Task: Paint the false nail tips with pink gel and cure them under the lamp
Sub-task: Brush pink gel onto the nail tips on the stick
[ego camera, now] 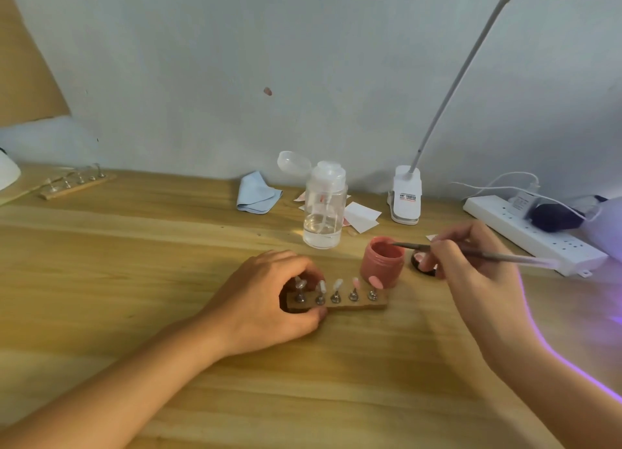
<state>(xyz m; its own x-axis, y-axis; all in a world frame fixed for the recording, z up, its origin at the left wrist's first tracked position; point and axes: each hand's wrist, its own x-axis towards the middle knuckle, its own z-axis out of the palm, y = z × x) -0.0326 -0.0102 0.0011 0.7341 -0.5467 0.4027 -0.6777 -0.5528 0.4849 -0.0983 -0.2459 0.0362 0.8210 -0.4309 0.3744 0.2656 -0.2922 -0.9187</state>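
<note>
1. Nearest, the left hand [269,300] grips the left end of the flat brown wooden strip [356,306] on the pale wooden tabletop [168,246]. The thumb is at the near edge and the fingers curl over the far one. Firm downward pressure here should stop the strip skidding under the brush.
2. The strip carries five small metal stands, each holding one false nail tip [337,284]. The two rightmost look pink and the three nearer the left hand look uncoated, so three seem left to paint.
3. The right hand [478,270] pinches one thin grey-handled brush [505,256] like a pen. Its bristles dip inside the rim of the single round pink gel jar [382,267], which stands just behind the strip's right end.
4. To load well, I would take a small bead, wipe the excess on the rim, and lift clear of the two pink tips just in front of the jar.
5. One dark round lid [419,262] lies just beside the jar, partly hidden by the right fingers.
6. Farther back are four kinds of thing:
   - one clear plastic pump bottle [324,209] with its cap flipped open
   - one folded pale-blue cloth [255,193]
   - at least three white paper squares [361,216]
   - one white clip-on desk lamp [407,196]
7. At the right lies one white power strip [525,230]. Beyond it a pale housing [606,226] casts purple light. It is likely the curing lamp, and it is well apart from the tips.
8. Far left lies a second wooden strip [77,186]. It seems to carry five stands, though they are blurred.
</note>
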